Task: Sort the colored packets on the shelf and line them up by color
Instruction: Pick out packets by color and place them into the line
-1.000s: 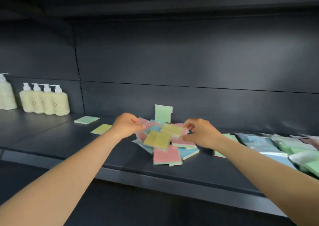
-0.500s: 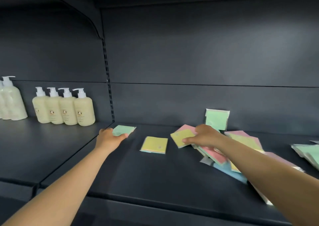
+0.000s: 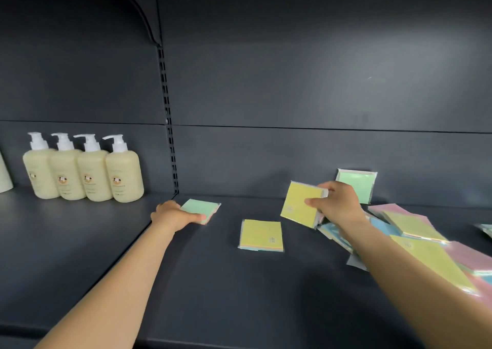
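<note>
Yellow packet (image 3: 302, 205) pinched in right hand (image 3: 338, 205), tilted, lifted above shelf (image 3: 213, 282) beside mixed pile (image 3: 415, 231) at right. Green packet (image 3: 201, 208) flat near shelf's back-left corner, gripped by left hand (image 3: 173, 214). Second yellow packet (image 3: 261, 234) flat between. Pump bottles (image 3: 85, 170) on neighbouring shelf, left.

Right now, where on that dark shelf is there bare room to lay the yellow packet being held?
Bare shelf lies between the green packet and the flat yellow packet, and along the front. The pile at right is crowded.
</note>
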Demonstrator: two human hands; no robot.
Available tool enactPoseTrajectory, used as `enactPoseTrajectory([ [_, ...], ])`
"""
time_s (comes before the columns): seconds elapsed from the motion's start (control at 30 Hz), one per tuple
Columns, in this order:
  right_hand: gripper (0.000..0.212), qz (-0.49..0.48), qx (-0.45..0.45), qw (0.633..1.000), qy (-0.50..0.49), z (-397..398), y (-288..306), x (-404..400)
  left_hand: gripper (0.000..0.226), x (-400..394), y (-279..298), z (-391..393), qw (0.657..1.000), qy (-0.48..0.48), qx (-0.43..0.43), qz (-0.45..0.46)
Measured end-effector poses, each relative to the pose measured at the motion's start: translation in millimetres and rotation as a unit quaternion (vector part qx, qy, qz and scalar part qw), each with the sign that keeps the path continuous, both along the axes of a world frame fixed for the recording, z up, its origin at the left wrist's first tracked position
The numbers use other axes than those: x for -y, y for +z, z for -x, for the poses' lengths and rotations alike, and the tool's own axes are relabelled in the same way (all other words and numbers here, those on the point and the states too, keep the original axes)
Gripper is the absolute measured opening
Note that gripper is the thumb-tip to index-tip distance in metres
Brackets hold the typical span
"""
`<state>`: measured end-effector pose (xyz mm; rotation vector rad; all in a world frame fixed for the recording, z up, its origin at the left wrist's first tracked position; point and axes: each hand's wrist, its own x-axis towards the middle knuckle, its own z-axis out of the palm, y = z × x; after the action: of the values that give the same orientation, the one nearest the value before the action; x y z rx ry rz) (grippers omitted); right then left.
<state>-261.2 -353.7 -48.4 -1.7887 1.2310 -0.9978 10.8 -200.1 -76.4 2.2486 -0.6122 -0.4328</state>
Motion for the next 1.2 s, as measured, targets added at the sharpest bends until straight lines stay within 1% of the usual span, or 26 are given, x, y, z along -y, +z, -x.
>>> enactPoseTrajectory([
  [0.07,0.023,-0.033,0.104,0.994,0.012,-5.0,2.5,-11.1,0.092,1.6,0.6,-4.9,1.0,-0.009,-0.02,-0.01],
  [0.1,0.019,-0.058,0.141,0.988,0.031,-8.2,2.5,-17.3,0.096,2.4,0.3,-7.2,0.999,-0.014,-0.028,-0.018],
  [0.17,0.015,-0.105,0.171,0.977,0.078,-14.5,0.2,-29.2,0.099,4.3,-0.4,-10.8,0.999,-0.018,-0.038,-0.03],
  [0.23,0.015,-0.149,0.169,0.965,0.131,-19.3,-4.9,-37.3,0.093,6.1,0.7,-12.8,0.998,-0.022,-0.034,-0.046],
  [0.3,0.015,-0.177,0.139,0.959,0.17,-21.9,-10.6,-40.2,0.088,10.8,2.4,-16.7,0.997,-0.031,-0.027,-0.063],
  [0.4,0.014,-0.173,0.049,0.966,0.188,-24.0,-18.7,-39.5,0.081,14.8,8.8,-16.7,0.995,-0.053,-0.019,-0.08],
  [0.47,0.018,-0.135,-0.022,0.974,0.18,-26.3,-23.4,-39.4,0.08,15.5,10.3,-19.8,0.994,-0.06,-0.01,-0.092],
  [0.53,0.018,-0.089,-0.087,0.979,0.162,-28.1,-25.1,-40.2,0.08,15.7,11.1,-24.1,0.993,-0.066,-0.011,-0.095],
  [0.67,0.02,-0.046,-0.126,0.978,0.161,-28.5,-23.2,-40.1,0.076,15.9,9.1,-28.6,0.993,-0.071,-0.031,-0.09],
  [0.77,0.025,-0.042,-0.137,0.976,0.163,-28.1,-24.5,-38.1,0.062,14.5,6.6,-28.1,0.995,-0.068,-0.06,-0.043],
  [0.87,0.039,-0.035,-0.15,0.976,0.153,-26.4,-25.3,-35.2,0.027,14.2,5.8,-27.7,0.992,-0.071,-0.091,0.057],
  [0.9,0.042,-0.032,-0.154,0.976,0.151,-25.5,-24.9,-34.5,0.025,14.0,6.7,-27.4,0.987,-0.064,-0.108,0.099],
  [0.97,0.046,-0.026,-0.154,0.976,0.149,-23.7,-24.9,-33.7,0.03,14.1,8.0,-27.2,0.973,-0.057,-0.138,0.174],
  [1.03,0.046,-0.007,-0.157,0.977,0.143,-23.2,-25.3,-34.3,0.029,13.2,13.3,-21.5,0.963,-0.066,-0.14,0.221],
  [1.1,0.042,0.038,-0.162,0.978,0.127,-23.8,-23.3,-36.7,0.027,12.5,19.7,-11.2,0.949,-0.087,-0.149,0.264],
  [1.13,0.041,0.058,-0.15,0.98,0.115,-24.5,-21.5,-37.9,0.027,12.3,23.3,-3.4,0.941,-0.106,-0.153,0.283],
  [1.2,0.038,0.067,-0.088,0.989,0.095,-24.9,-16.5,-40.0,0.027,13.1,29.9,15.1,0.921,-0.146,-0.169,0.32],
])
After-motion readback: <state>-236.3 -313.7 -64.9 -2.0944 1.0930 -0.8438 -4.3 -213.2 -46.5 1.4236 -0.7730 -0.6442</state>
